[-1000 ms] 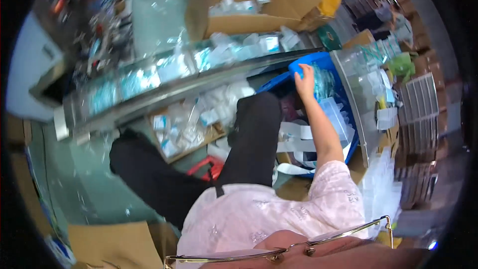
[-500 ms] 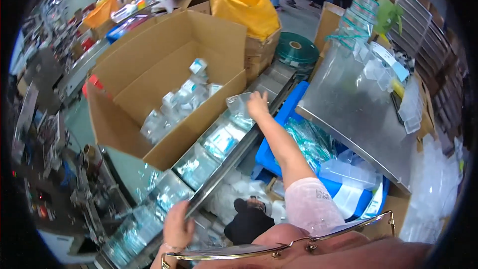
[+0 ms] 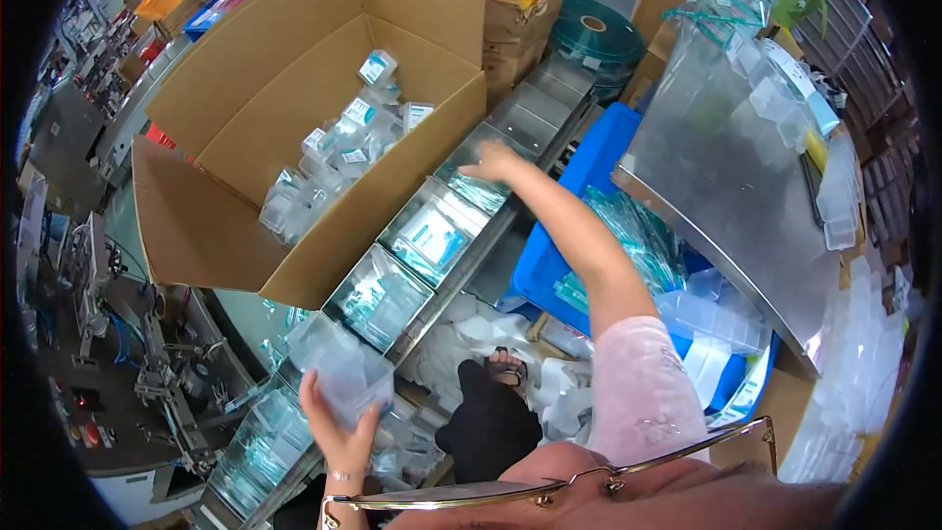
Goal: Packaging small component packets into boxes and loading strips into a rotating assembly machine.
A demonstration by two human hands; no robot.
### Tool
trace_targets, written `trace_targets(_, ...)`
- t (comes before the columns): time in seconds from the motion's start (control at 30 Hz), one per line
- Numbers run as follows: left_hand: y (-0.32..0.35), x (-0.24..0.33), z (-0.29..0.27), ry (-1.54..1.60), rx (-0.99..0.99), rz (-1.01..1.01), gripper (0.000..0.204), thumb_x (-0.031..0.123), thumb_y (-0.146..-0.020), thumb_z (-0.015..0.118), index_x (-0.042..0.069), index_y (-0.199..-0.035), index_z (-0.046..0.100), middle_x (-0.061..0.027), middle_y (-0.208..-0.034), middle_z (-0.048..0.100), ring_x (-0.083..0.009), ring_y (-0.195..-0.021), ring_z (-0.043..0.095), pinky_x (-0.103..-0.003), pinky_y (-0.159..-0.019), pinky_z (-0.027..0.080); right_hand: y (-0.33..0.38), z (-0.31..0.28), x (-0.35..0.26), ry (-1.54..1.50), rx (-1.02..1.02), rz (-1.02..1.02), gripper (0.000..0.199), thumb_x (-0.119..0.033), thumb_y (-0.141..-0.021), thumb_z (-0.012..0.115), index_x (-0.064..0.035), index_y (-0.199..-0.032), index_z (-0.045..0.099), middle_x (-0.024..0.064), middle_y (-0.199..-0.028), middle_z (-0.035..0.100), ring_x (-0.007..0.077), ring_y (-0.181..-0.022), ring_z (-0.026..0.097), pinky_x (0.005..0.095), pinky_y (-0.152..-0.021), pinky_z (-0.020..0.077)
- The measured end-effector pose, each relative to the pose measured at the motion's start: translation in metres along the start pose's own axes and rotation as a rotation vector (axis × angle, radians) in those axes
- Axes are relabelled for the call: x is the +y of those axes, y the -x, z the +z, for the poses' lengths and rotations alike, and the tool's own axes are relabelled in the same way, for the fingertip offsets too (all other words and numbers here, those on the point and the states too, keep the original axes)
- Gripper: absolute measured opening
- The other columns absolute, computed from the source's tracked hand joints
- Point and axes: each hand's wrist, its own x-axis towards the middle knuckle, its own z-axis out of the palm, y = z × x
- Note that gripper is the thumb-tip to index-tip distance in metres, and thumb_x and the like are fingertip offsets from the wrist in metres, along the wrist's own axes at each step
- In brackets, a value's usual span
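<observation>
Near the lower left, my left hand (image 3: pixel 339 437) grips a clear plastic box (image 3: pixel 343 373) between thumb and fingers, above a row of metal compartments. My right hand (image 3: pixel 494 165) reaches over one of the farther compartments; its fingers are blurred, and I cannot make out whether they hold anything. In the compartment under it lie thin teal-and-clear packets (image 3: pixel 476 188). The compartment nearer to me has a white-and-blue printed carton (image 3: pixel 432 238) on similar packets. Below that, another compartment holds clear plastic with teal pieces (image 3: pixel 378 299).
A large open cardboard box (image 3: pixel 285 69) with several filled clear boxes (image 3: pixel 343 152) stands left of the row. To the right are a blue crate (image 3: pixel 535 270) of teal packets and a steel table (image 3: pixel 716 196). A green roll (image 3: pixel 594 34) sits at the far end.
My left hand, empty beside the row before, now holds a clear plastic box. The clear piece by my right hand is gone from there. The view has shifted, with the cardboard box appearing closer.
</observation>
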Motion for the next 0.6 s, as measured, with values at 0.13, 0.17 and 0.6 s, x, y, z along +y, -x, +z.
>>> trace_targets(0.13, 0.045, -0.010, -0.038, 0.127, 0.052, -0.232, 0.088, 0.007, -0.056, 0.071, 0.005, -0.129, 0.022, -0.0137, -0.112, 0.044, -0.0250, -0.102, 0.048, -0.035, -0.090, 0.037, -0.028, 0.029, 0.030, -0.070, -0.068, 0.077, 0.123, -0.072, -0.047, 0.064, 0.0135, -0.127, 0.026, 0.0286, -0.128, 0.035, 0.0346, -0.121, 0.036, 0.0347, -0.099, 0.0308)
trace_targets(0.17, 0.055, -0.010, -0.046, 0.123, 0.059, -0.244, 0.088, 0.007, -0.056, 0.071, 0.005, -0.129, 0.022, -0.0137, -0.112, 0.044, -0.0250, -0.102, 0.048, -0.035, -0.090, 0.037, -0.030, 0.027, 0.023, -0.114, -0.207, 0.070, 0.123, -0.073, -0.049, 0.062, 0.0128, -0.128, 0.023, 0.0281, -0.131, 0.031, 0.0342, -0.123, 0.032, 0.0351, -0.100, 0.0292)
trace_targets(0.6, 0.099, -0.038, -0.072, 0.056, -0.024, -0.260, 0.081, 0.008, -0.065, 0.074, 0.000, -0.128, 0.023, -0.0181, -0.126, 0.035, -0.0274, -0.114, 0.039, -0.037, -0.096, 0.033, -0.012, 0.037, -0.013, -0.684, -0.641, 0.058, 0.091, -0.032, -0.059, 0.079, -0.0063, -0.131, 0.030, 0.0147, -0.132, 0.035, 0.0279, -0.122, 0.033, 0.0401, -0.098, 0.0291)
